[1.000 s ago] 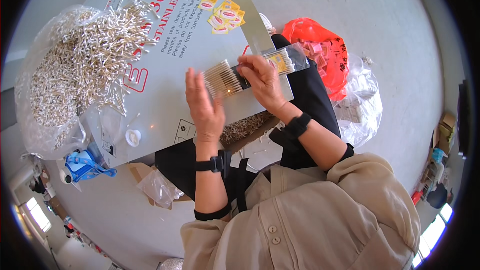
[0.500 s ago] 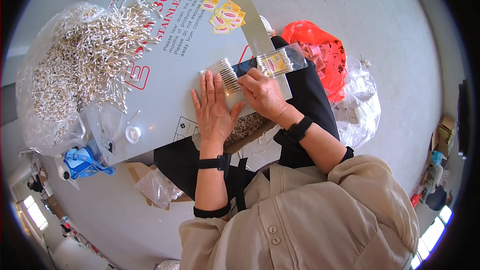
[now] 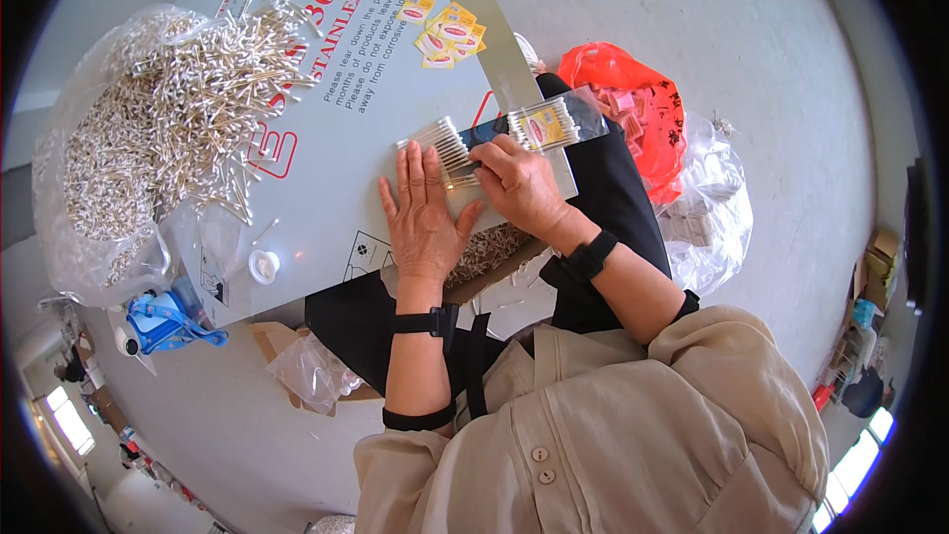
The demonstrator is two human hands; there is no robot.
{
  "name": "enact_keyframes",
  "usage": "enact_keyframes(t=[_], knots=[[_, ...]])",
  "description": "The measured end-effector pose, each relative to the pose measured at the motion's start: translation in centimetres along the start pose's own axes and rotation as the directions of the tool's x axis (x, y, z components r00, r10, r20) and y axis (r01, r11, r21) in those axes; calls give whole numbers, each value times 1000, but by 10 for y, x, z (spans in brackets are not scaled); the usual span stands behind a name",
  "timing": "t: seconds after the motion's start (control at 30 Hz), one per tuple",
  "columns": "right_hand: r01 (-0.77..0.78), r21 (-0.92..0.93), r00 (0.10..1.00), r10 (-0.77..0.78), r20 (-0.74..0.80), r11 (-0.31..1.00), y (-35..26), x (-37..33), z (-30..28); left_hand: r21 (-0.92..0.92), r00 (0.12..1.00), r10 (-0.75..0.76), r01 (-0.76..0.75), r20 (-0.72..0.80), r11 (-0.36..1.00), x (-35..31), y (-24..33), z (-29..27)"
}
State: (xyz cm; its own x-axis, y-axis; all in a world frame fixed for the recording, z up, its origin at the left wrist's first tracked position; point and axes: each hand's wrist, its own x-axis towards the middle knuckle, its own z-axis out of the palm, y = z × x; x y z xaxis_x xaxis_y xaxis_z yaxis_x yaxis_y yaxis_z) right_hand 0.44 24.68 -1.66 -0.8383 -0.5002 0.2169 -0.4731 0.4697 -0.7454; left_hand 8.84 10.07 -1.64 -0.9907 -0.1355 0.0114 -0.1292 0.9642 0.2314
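Note:
A neat row of white cotton swabs (image 3: pixel 443 142) lies on the steel-grey sheet-covered table (image 3: pixel 346 163). My left hand (image 3: pixel 425 222) rests flat against the near end of this row, fingers stretched and thumb spread. At the row's right edge, my right hand (image 3: pixel 521 186) is closed in a pinch; what its fingertips hold, if anything, is hidden. A dark strip (image 3: pixel 482 133) runs from there to a clear plastic sleeve (image 3: pixel 590 111). Within the sleeve is another row of swabs with a yellow card (image 3: pixel 543 127) over it.
At the left, a clear bag (image 3: pixel 89 267) spills a big heap of loose swabs (image 3: pixel 198 89). Yellow cards (image 3: pixel 452 37) lie farther back, and a small white lid (image 3: pixel 264 266) at the near left. A blue bottle (image 3: pixel 158 321) hangs by the table. Red (image 3: pixel 613 69) and clear bags (image 3: pixel 727 208) sit at right.
The fingers of my right hand have shifted slightly at the row's right edge. My left hand stays in place.

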Motion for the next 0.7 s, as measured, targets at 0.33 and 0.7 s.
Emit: enact_keyframes(t=[0.33,0.7], knots=[[-16,-62,999,18,30,998,1,2,2,0,1000,-3,3,5,1000,0,-1,0],[-19,-51,998,22,54,999,0,3,2,-3,1000,-3,3,-8,1000,0,0,1]])
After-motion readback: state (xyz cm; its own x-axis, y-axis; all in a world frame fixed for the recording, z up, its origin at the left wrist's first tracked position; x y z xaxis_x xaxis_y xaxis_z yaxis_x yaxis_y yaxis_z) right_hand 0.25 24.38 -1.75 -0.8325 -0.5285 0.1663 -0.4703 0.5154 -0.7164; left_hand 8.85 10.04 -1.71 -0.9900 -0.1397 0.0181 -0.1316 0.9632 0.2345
